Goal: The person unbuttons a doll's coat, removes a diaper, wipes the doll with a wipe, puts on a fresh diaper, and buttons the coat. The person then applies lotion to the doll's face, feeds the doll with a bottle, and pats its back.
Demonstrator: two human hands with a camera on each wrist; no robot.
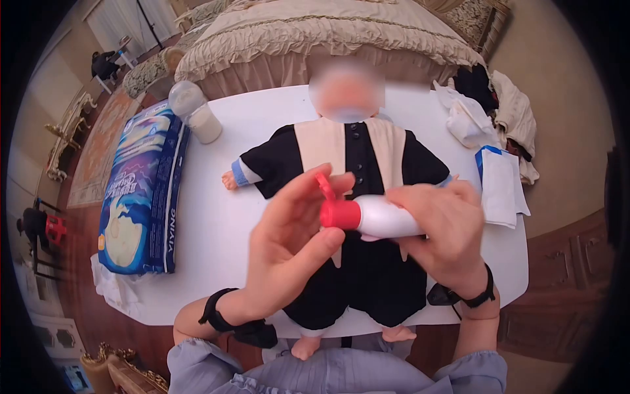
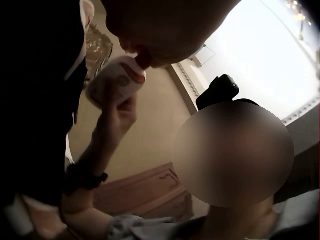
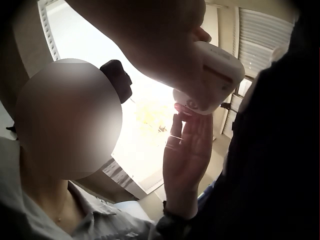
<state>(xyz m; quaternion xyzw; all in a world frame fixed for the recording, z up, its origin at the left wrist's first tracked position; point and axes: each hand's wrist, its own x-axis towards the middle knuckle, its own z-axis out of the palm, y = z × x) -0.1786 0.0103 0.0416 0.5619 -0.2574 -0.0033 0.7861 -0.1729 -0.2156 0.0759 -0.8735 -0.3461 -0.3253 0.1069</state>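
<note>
The left hand (image 1: 289, 236) reaches in from the left, wrist bent upward and palm turned toward the bottle (image 1: 390, 217). Its fingers are spread and loosely curved, with the fingertips at the raised red lid (image 1: 325, 186) and the thumb by the lower edge of the red cap (image 1: 340, 215). The right hand (image 1: 446, 230) comes from the other side, back of the hand up, with its fingers and thumb wrapped round the white body.

The bottle lies nearly sideways in the air over the front of the small figure's black and cream outfit (image 1: 357, 262), its cap pointing toward the left hand. It is smooth and white, with a red flip-top standing open; the dim left wrist view seems to show a red curved mark on its side.
</note>
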